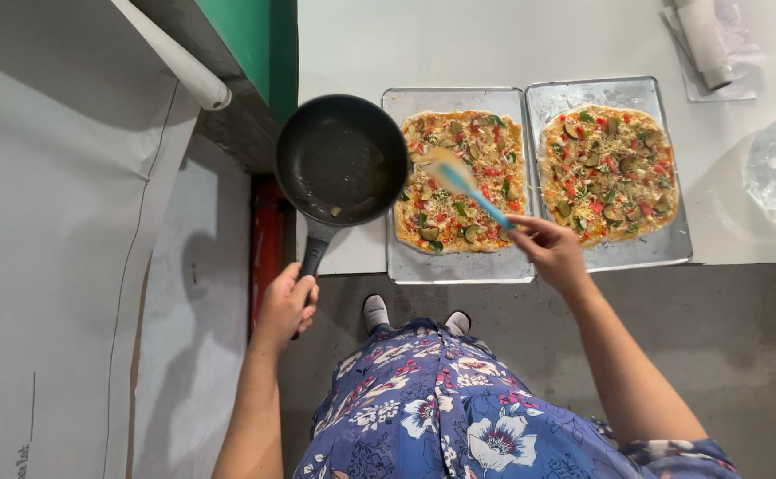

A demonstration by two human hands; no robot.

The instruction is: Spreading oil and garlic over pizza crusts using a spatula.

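Left hand (286,302) fist-closed around the handle of the black pan (342,160), held beside the near pizza (460,180); right hand (547,250) pinching the blue-handled spatula (460,182), blade over that pizza; pan looks almost scraped out — only bits left; both pizzas look fully topped, far pizza (608,170) included, each on its metal tray (459,266).

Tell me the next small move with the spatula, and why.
Probably sweep the spatula in the right hand back into the pan to scrape out the last bits. The left hand holds the pan tilted beside the left pizza, and only a few scraps show inside.
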